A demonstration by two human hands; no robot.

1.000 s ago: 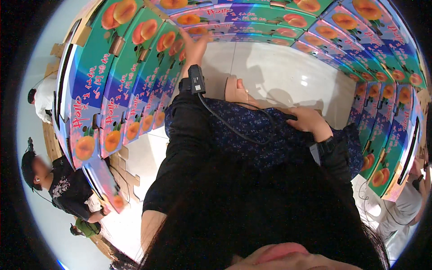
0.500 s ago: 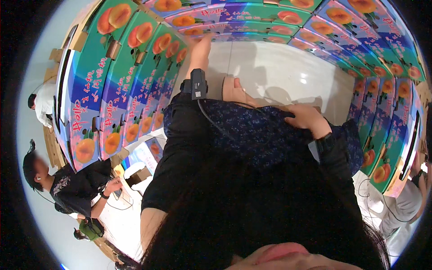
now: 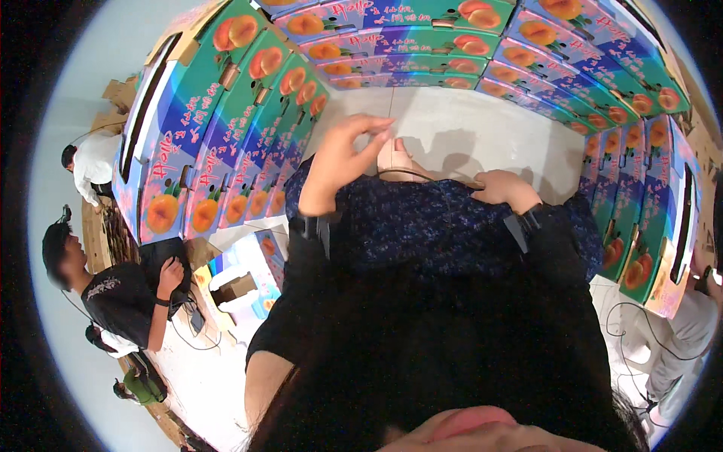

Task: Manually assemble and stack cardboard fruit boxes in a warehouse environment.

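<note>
Left hand (image 3: pixel 339 162) is hovering empty, fingers loosely curved; right hand (image 3: pixel 512 187) is resting on skirt (image 3: pixel 429 215), grip unclear.
Boxes (image 3: pixel 252 124) are standing ten through three o'clock; careless bumping could be toppling them.

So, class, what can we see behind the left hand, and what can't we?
Pale floor shows around the left hand, part of a foot to its right, and the skirt beside its wrist. Whatever is directly behind the hand is covered.
</note>
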